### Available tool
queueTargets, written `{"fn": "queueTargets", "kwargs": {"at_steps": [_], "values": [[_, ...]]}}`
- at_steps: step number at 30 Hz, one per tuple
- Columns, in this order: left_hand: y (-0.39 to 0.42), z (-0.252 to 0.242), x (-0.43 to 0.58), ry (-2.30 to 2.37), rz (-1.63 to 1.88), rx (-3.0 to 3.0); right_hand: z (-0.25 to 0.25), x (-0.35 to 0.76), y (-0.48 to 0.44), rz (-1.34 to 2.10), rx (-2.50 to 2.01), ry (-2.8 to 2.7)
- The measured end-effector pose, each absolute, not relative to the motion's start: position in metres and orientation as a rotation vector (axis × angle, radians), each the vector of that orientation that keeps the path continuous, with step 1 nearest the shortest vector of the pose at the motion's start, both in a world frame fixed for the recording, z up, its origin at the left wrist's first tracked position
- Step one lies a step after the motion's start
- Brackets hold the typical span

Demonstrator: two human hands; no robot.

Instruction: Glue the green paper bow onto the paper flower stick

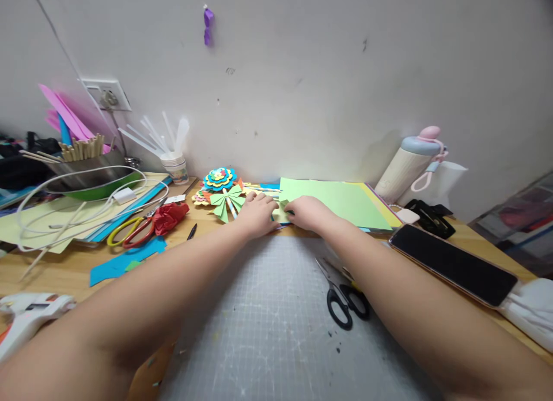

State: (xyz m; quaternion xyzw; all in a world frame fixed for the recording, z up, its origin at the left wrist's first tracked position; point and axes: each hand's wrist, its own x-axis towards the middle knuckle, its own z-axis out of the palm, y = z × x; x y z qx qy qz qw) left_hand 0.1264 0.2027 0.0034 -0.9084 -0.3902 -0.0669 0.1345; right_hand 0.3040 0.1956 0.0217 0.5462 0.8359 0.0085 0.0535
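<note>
Left hand: is resting mid-frame beside the paper flowers; whether its fingers are gripping anything, I cannot tell.
Right hand: is curling at the green paper's left edge; finger grip unclear.
Green paper: is lying right of centre.
Scissors: are lying lower right.

tilted bottle | dark-screened phone | wall socket with plug | purple ornament hanging

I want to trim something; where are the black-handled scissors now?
In the head view, the black-handled scissors lie right of centre on the grey cutting mat, beside the right forearm.
</note>
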Motion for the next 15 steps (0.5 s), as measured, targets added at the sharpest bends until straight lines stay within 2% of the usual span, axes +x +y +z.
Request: {"fn": "queueTargets", "kwargs": {"at_steps": [9,15], "values": [[0.196,0.001,0.15,-0.987,-0.021,-2.712,0.021,0.32,0.206,-0.145,1.749,2.623],[0.184,0.017,0.147,-1.021,0.008,-2.676,0.023,0.318,0.203,-0.216,1.819,2.626]]}}
